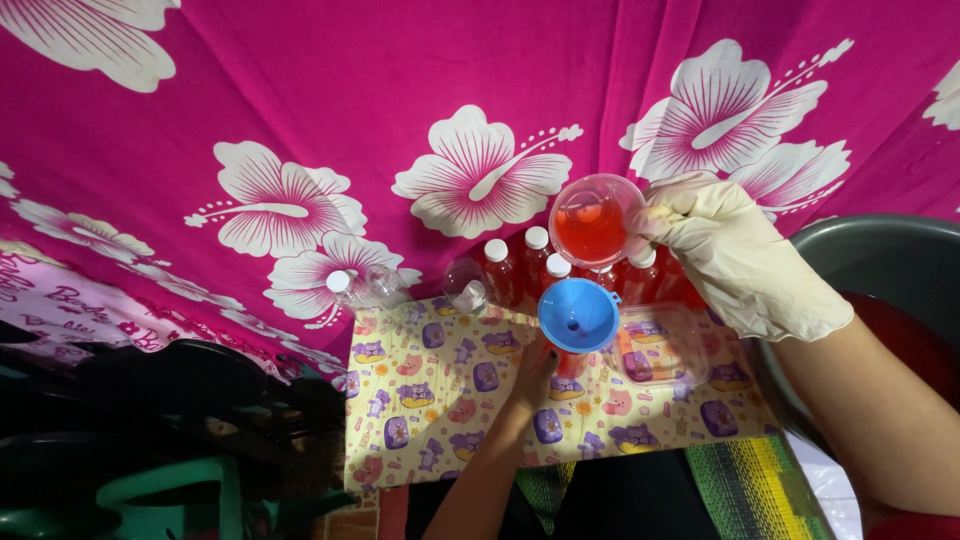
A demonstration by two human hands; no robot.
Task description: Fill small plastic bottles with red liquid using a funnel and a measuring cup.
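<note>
The patterned mat (430, 400) lies open from nine to six o'clock of the blue funnel (578, 315). At twelve, capped red bottles (520, 265) crowd together; at ten and eleven, empty clear bottles (365, 285) lie toppled. A clear tray (665, 345) blocks three o'clock, and a grey basin (880, 260) walls off beyond.

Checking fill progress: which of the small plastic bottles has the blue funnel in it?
The uncapped bottle gripped by the bare left hand, nearest the camera. The blue plastic funnel sits in its neck; the others behind wear white caps.
</note>
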